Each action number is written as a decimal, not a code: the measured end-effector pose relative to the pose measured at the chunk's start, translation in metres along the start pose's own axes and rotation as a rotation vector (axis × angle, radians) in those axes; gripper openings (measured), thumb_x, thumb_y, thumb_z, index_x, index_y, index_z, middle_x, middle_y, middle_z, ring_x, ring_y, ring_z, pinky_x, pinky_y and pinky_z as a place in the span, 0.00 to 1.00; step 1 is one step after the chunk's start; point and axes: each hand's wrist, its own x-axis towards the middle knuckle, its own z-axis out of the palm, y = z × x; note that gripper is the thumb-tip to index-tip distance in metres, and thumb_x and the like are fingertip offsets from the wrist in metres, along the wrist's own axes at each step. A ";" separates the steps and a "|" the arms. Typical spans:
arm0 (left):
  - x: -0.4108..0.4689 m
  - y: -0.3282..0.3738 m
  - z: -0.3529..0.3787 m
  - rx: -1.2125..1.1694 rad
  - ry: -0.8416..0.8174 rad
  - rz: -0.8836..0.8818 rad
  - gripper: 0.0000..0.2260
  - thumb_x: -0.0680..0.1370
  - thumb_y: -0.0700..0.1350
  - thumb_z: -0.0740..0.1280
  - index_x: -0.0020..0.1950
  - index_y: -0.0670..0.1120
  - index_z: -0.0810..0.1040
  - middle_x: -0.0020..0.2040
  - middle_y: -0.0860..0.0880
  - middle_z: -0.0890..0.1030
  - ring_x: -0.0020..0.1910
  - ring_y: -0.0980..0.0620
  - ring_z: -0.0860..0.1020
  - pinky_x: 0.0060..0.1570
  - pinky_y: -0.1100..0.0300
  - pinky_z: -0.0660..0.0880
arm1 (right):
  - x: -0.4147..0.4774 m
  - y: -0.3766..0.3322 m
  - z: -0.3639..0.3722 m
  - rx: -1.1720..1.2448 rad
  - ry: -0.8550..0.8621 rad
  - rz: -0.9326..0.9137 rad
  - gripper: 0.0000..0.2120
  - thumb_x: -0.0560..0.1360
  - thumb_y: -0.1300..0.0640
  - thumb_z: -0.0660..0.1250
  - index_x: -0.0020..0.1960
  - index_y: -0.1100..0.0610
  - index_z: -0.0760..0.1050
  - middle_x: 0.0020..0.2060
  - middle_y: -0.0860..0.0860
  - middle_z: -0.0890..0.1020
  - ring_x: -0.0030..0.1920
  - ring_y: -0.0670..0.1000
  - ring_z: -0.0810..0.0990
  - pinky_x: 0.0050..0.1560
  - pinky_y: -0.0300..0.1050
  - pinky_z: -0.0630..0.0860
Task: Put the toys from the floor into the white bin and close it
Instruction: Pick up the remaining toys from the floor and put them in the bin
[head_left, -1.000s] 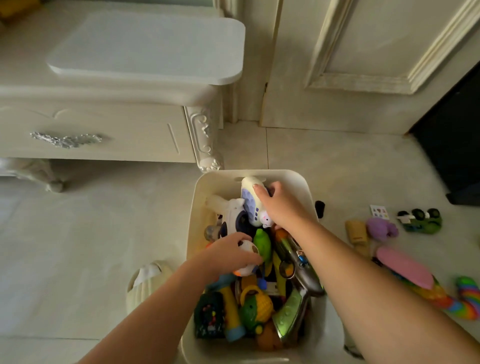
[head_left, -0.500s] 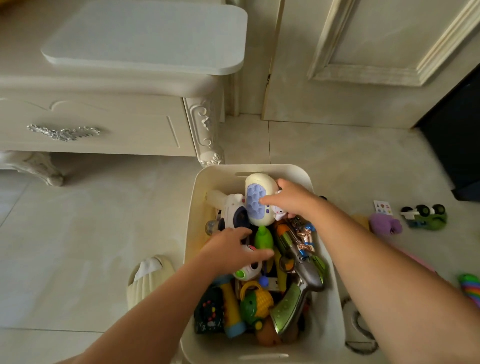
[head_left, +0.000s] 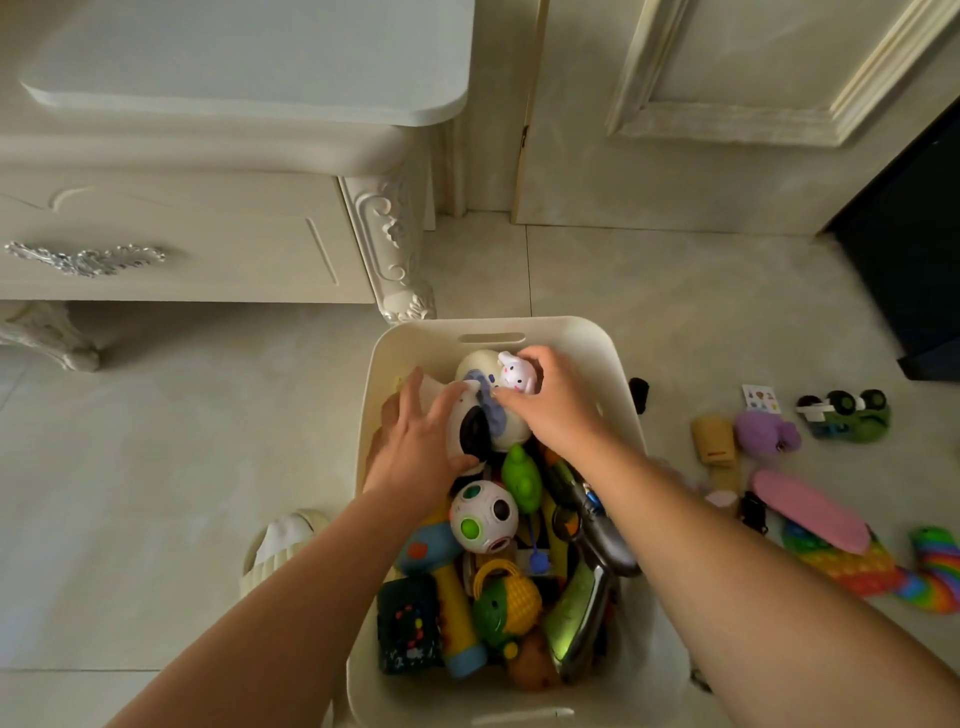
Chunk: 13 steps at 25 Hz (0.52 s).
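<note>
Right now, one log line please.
left hand: grips white-and-black plastic toy | right hand: pinches small white bunny figure | white plastic bin: open | floor toys: remain

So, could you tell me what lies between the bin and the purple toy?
Head view: a tan toy beside the purple toy, and a small black thing by the bin; bare floor otherwise.
</note>
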 end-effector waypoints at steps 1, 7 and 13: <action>-0.001 -0.001 0.003 -0.041 -0.020 -0.023 0.35 0.73 0.53 0.72 0.75 0.59 0.57 0.78 0.47 0.48 0.75 0.41 0.52 0.68 0.46 0.65 | -0.003 0.000 0.001 -0.045 0.040 -0.043 0.22 0.70 0.53 0.73 0.61 0.55 0.73 0.53 0.50 0.76 0.54 0.52 0.75 0.50 0.45 0.73; 0.000 -0.002 -0.001 -0.234 -0.083 -0.116 0.33 0.77 0.44 0.69 0.77 0.55 0.56 0.75 0.44 0.59 0.69 0.40 0.67 0.66 0.50 0.68 | -0.011 -0.011 -0.014 -0.123 -0.149 0.045 0.25 0.77 0.48 0.65 0.72 0.50 0.63 0.62 0.52 0.74 0.60 0.54 0.74 0.52 0.43 0.69; -0.003 0.039 -0.038 -0.344 0.106 -0.107 0.21 0.79 0.44 0.63 0.72 0.50 0.67 0.68 0.43 0.69 0.61 0.43 0.74 0.58 0.52 0.75 | -0.038 -0.025 -0.063 0.016 -0.046 0.031 0.20 0.79 0.52 0.62 0.70 0.51 0.68 0.58 0.52 0.80 0.58 0.52 0.78 0.56 0.42 0.72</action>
